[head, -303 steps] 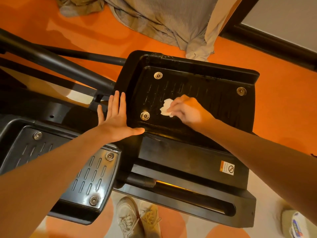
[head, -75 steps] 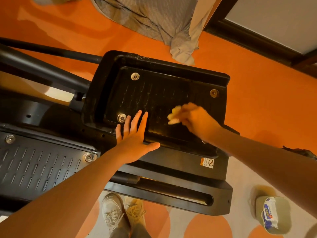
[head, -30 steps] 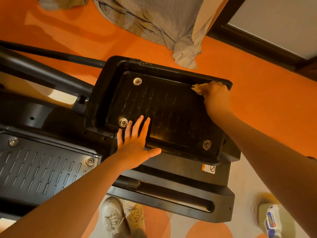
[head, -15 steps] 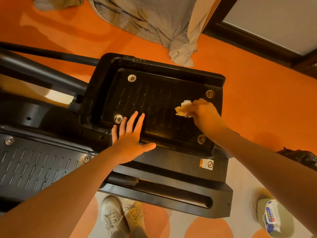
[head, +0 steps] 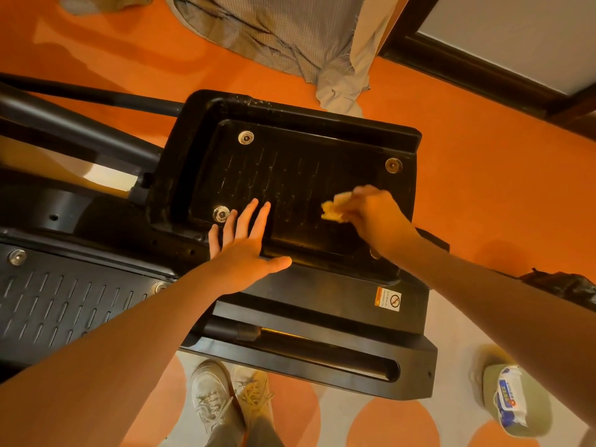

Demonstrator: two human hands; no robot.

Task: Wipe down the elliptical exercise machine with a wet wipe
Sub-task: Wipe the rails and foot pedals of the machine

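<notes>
1. The orange floor (head: 483, 195) carries the black elliptical machine (head: 322, 321); a grey striped cloth (head: 274, 33) lies beyond it, and a wipes pack (head: 509, 400) sits at lower right.
2. The left hand (head: 240, 250) lies flat, fingers straight, on the near rim of the right pedal (head: 290, 175), bracing it.
3. The right hand (head: 374, 217) pinches the crumpled wet wipe (head: 333, 209) against the pedal's ribbed tread, right of centre.
4. Progress, as judged: the tread shows wet streaks, so this pedal is partly wiped. The left pedal (head: 64, 304), rear rail and frame bars (head: 80, 124) appear dry and probably remain.
</notes>
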